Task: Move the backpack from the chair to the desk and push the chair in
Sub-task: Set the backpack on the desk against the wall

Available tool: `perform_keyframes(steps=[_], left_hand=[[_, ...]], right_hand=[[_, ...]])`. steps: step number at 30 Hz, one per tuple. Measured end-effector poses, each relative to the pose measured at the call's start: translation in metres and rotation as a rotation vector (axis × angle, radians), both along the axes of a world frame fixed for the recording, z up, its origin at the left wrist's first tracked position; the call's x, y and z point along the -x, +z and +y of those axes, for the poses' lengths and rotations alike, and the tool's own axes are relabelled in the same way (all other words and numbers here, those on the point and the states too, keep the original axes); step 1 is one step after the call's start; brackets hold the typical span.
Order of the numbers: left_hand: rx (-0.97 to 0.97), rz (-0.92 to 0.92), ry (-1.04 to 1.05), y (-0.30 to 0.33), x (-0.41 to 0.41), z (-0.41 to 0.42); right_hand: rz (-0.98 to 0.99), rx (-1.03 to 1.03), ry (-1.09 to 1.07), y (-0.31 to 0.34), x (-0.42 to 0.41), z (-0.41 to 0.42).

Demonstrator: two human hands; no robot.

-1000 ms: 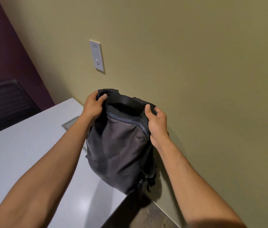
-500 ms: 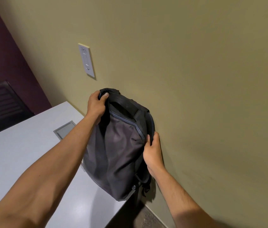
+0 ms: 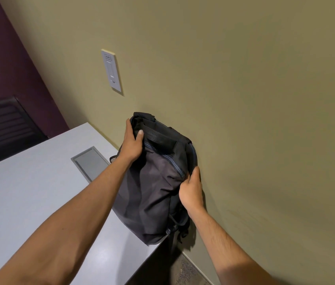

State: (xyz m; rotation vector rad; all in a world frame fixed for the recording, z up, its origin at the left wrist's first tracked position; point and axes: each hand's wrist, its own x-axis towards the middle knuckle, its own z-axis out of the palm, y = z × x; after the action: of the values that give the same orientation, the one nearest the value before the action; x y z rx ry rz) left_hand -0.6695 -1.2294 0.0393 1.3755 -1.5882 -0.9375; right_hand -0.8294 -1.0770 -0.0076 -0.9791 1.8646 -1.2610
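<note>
A dark grey and black backpack [image 3: 152,186] stands upright on the right end of the white desk [image 3: 29,198], leaning against the olive wall. My left hand [image 3: 131,142] grips its top left corner by the carry handle, thumb over the fabric. Lower down on the backpack's right side, my right hand [image 3: 191,190] grips the zipper edge, between bag and wall. One bottom corner of the bag sits at the desk's front right corner, straps dangling past the edge. The back of a black chair [image 3: 4,128] shows at the far left behind the desk.
A grey cable hatch [image 3: 90,163] is set flush in the desk just left of the backpack. A white wall switch [image 3: 111,72] sits above the desk. A dark purple wall stands at the left. Speckled floor [image 3: 185,272] shows in the gap right of the desk.
My right hand has slid from the backpack's top right corner down to its right side. The backpack has settled closer against the wall. My left hand stays on the top.
</note>
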Motion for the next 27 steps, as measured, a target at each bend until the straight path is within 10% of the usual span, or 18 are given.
perform_keyframes(steps=[27], left_hand=[[-0.290, 0.100, -0.136, -0.029, -0.005, 0.032]], right_hand=[[0.035, -0.067, 0.086, -0.019, 0.001, 0.012]])
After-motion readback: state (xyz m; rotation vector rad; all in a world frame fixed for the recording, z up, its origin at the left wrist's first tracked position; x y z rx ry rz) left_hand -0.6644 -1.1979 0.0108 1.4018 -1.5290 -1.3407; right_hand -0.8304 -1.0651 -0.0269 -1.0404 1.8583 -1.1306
